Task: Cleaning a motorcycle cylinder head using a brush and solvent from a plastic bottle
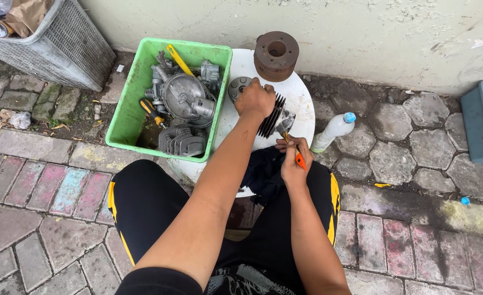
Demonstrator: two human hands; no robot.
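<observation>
The white round drum [301, 104] serves as the work stand, set on a paved yard floor of hexagonal and rectangular blocks [405, 164] against a pale plastered wall [361, 33]. On the drum's top lies the finned engine cylinder [274, 116], dark cooling fins facing the person; the left hand [255, 99] is clenched over its top, pinning it down. The right hand [293, 164] is wrapped around the orange handle of a small brush [288, 130], bristles touching the fins at the cylinder's near edge. To do this well, it seems best to keep the cylinder pressed flat so it cannot rock, and to stroke along the fin gaps rather than across them. Just left of the drum, the green plastic tub [129, 104] holds grey engine castings, another finned piece and yellow-handled tools. A rusty round flanged part [276, 54] sits at the drum's far edge. A wire basket [61, 49] stands well to the left, a blue-grey tub [479, 123] at the right edge, and a plastic bottle with a blue cap [334, 130] leans just beside the drum.
</observation>
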